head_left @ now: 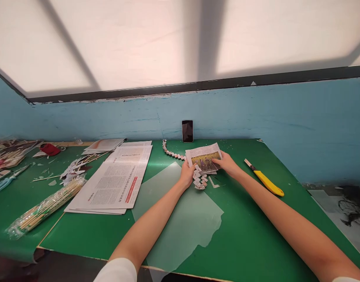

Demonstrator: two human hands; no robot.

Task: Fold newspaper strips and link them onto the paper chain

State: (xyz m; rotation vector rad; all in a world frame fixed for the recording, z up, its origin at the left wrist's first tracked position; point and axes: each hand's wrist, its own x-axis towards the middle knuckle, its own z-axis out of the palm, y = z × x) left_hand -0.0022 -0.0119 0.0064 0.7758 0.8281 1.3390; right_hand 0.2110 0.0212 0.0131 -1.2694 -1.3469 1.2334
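pale, warm light glows through the covered window [139, 43], the brightest area, crossed by soft grey shadow bands. the green table [250, 235] is moderately lit, with a whitish sheen beside the newspapers [115, 176]. wide-angle stretching widens the forearms toward the lower corners; fine print is too small to read.

Green tabletop [250, 235], pale blue wall [285, 117], yellow-handled utility knife [268, 182], red-bannered, black-and-white newspaper [112, 176], light-blue scissors [4, 184], white sleeve [118, 270]
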